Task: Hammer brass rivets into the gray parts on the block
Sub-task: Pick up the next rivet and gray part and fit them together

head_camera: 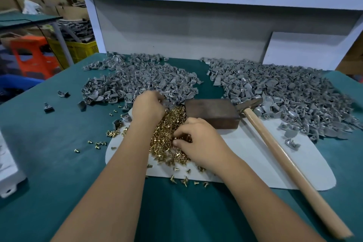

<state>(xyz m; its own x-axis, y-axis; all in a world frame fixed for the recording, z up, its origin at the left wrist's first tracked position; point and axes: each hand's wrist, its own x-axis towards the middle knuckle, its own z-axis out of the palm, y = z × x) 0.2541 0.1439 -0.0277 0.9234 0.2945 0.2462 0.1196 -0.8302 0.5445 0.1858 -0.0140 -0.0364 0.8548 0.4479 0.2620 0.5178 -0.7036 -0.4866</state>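
A heap of brass rivets point(169, 124) lies on a white sheet point(255, 155) in the middle of the green table. My right hand point(196, 139) is over the heap's right side, fingers curled and pinching at rivets. My left hand point(147, 107) reaches to the near edge of the left pile of gray parts point(137, 80), fingers curled down into it; what it holds is hidden. A dark brown block point(212, 113) stands just right of the rivets, its top bare. The hammer point(275, 143) lies to its right, head against the block, wooden handle running toward me.
A second pile of gray parts point(284, 94) covers the right side of the table. Loose rivets point(98, 143) and a few dark parts point(48, 107) lie scattered at the left. A white shelf unit point(176, 31) stands behind the piles. A white object point(7, 173) sits at the left edge.
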